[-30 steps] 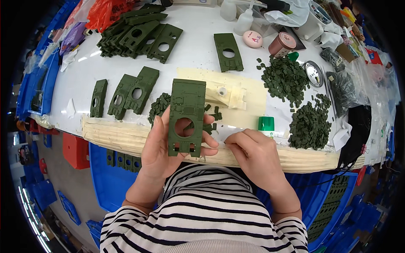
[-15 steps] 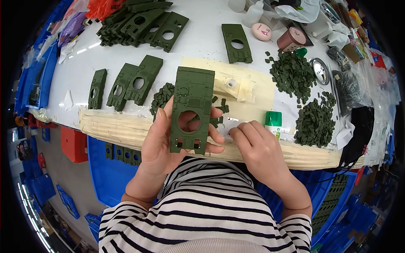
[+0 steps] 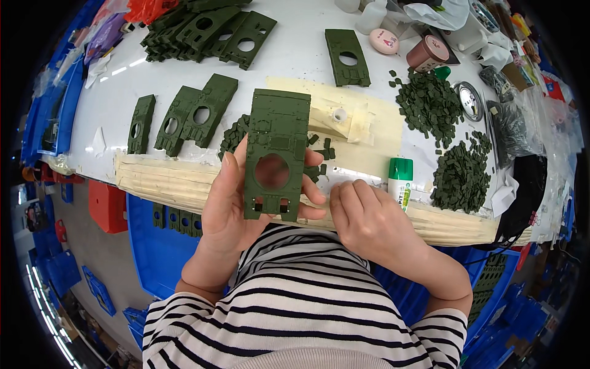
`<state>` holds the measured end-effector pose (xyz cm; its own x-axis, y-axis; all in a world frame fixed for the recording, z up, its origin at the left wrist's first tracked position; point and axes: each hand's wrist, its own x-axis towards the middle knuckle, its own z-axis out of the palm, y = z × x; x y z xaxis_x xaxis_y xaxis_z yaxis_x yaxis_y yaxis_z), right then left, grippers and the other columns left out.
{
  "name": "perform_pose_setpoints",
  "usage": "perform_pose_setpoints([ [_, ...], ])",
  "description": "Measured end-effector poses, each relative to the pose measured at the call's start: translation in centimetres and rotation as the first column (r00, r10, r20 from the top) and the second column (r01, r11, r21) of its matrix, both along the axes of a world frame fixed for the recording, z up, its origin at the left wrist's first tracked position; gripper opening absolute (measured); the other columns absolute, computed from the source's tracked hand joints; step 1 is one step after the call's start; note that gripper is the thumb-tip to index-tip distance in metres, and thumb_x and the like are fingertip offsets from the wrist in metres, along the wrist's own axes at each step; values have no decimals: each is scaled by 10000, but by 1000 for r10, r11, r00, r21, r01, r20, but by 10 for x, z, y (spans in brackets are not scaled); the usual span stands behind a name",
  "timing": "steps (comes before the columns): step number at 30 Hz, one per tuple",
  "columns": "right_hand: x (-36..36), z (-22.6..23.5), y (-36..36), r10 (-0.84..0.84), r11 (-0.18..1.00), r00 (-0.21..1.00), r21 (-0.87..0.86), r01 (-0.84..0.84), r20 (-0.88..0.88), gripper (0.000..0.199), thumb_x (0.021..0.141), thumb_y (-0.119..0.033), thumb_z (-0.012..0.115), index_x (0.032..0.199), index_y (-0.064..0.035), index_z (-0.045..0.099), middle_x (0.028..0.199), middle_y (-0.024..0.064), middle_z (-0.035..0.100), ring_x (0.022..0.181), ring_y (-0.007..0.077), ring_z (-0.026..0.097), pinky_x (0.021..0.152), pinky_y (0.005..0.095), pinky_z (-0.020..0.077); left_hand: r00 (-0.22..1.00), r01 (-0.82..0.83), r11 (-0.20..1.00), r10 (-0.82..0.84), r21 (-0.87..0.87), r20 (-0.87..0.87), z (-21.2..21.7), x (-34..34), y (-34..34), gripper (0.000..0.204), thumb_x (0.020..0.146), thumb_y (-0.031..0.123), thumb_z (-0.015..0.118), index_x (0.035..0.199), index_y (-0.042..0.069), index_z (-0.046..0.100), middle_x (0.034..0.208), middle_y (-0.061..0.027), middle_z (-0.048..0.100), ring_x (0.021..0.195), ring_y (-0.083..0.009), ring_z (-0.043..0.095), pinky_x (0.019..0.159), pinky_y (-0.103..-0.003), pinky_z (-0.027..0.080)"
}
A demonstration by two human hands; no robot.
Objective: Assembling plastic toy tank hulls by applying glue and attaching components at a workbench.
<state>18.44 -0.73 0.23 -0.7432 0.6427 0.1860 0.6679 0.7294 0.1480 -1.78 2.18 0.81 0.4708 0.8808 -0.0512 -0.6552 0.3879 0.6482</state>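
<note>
My left hand (image 3: 222, 206) holds up a dark green plastic tank hull top (image 3: 278, 132), its thumb on one long side and fingertips round the other. A large round hole and two small openings are in the hull's near half. Close to its right side, my right hand (image 3: 372, 218) is closed with the fingers curled under. Whatever may be pinched there is hidden. Beside that hand stands a small white bottle with a green cap (image 3: 401, 175). Several small green pieces (image 3: 324, 149) lie behind the hull, near a tape-covered block with a white ring (image 3: 338, 115).
Two heaps of small green pieces (image 3: 460, 178) lie at the right. More hull tops (image 3: 200, 114) stand at the left, with a stack (image 3: 203, 34) behind and a single one (image 3: 348, 58) farther back. Tape covers the table's front edge (image 3: 166, 181). Blue bins (image 3: 153, 246) are below.
My right hand has moved slightly left, closer to the hull top, and its fingers are curled more tightly. My left hand keeps its hold. The view has shifted a little.
</note>
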Motion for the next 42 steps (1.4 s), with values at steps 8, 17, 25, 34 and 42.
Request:
perform_pose_setpoints([
  [8, 18, 5, 15, -200, 979, 825, -145, 145, -528, 177, 690, -24, 622, 866, -7, 613, 789, 81, 578, 668, 188, 576, 554, 279, 474, 999, 52, 998, -52, -40, -2, -3, 0, 2, 718, 967, 583, 195, 1424, 32, 255, 1217, -262, 487, 930, -298, 617, 759, -434, 584],
  [17, 39, 37, 8, -591, 744, 294, -648, -164, -752, 98, 762, -5, 710, 841, 21, 658, 850, 104, 643, 785, 184, 620, 741, 306, 496, 859, 494, 863, -503, -108, -91, -9, 9, 6, 851, 908, 685, 82, 1445, 39, 221, 1101, -242, 584, 776, -225, 643, 610, -332, 583],
  [25, 39, 25, -1, -770, 610, -40, -716, -340, -637, 85, 844, 7, 653, 908, 53, 620, 826, 60, 628, 728, 98, 598, 679, 217, 487, 951, 300, 946, -287, -121, 117, -7, 20, 0, 923, 867, 687, 406, 1448, 18, 149, 1217, -303, 510, 839, -344, 678, 658, -379, 621],
  [34, 25, 19, -9, -706, 707, -180, -665, -240, -685, 92, 855, 23, 636, 939, 52, 609, 848, 53, 629, 753, 98, 592, 712, 223, 491, 994, 70, 979, -54, 192, -91, -17, 32, -10, 705, 808, -117, 628, 1375, 58, 246, 1294, -196, 467, 980, -262, 640, 810, -345, 577],
  [42, 38, 21, -16, -661, 748, -259, -645, -156, -705, 111, 829, 45, 664, 939, 48, 652, 895, 76, 655, 791, 97, 588, 745, 214, 472, 986, 0, 962, 46, 274, -160, -16, 28, -6, 656, 821, -113, 616, 1352, 63, 273, 1208, -206, 530, 927, -260, 661, 802, -342, 580],
])
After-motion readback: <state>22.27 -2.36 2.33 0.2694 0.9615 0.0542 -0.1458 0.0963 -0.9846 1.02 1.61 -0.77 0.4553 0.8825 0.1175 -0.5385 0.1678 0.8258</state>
